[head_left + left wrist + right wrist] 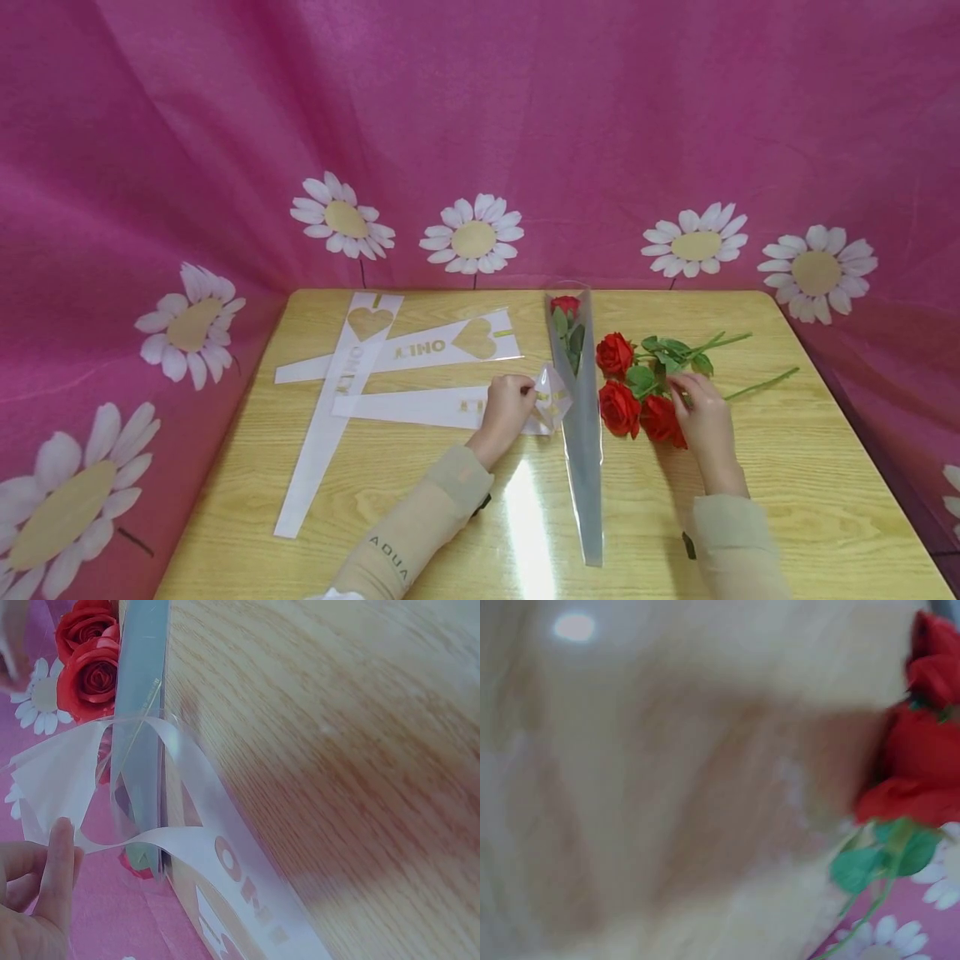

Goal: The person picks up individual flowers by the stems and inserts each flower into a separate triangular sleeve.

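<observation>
My left hand [510, 412] pinches the wide end of a white and clear flower sleeve [64, 780], whose mouth gapes in the left wrist view. Gold lettering runs along its flat part. Beside it stretches another sleeve [585, 492], grey, with a red rose [564, 306] inside its top. Over the loose roses hovers my right hand [703, 417], thumb and forefinger close together near the stems; I cannot tell whether they grip one. Closest to that hand lies a red rose [660, 419]. Two more, an upper rose [615, 354] and a lower rose [619, 408], are next to it.
Two more white sleeves, one slanting upright [315, 467] and one sideways [420, 351], cross at the left of the wooden table [825, 500]. A pink curtain [585, 125] printed with daisies hangs round its back and sides.
</observation>
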